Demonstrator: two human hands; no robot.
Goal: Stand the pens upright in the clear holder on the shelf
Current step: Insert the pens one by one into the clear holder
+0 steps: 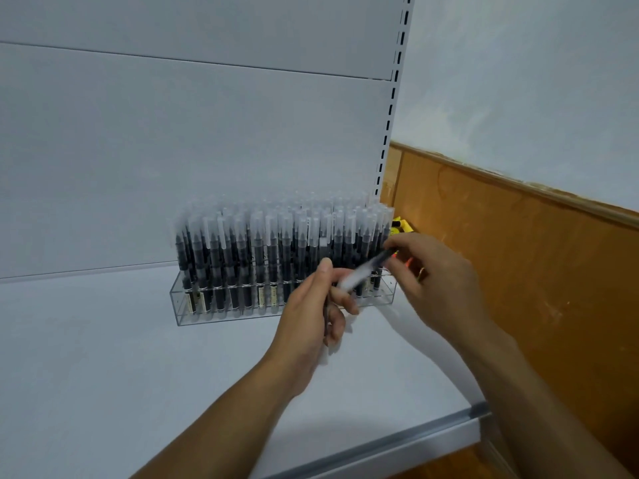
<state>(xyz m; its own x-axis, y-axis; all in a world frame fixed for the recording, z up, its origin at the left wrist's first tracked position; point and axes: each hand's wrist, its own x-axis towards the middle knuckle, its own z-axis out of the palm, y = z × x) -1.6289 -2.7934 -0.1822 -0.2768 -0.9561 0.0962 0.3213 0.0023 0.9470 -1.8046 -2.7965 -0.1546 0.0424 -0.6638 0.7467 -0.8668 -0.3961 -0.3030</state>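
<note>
Pinching the slanted pen (367,267) by its dark upper end, right hand (439,281) is nearer the clear holder (193,314) just behind on the shelf (103,368); capped end points low-left at left hand (316,312), curled round a spare pen (326,318).

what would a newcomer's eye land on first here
First, the dense block of black pens with frosted caps, standing upright in the clear holder at the back of the white shelf. Next, the left hand and right hand in front of the holder's right end, gripping a tilted pen between them. The orange-brown wood panel on the wall to the right stands out too.
</note>
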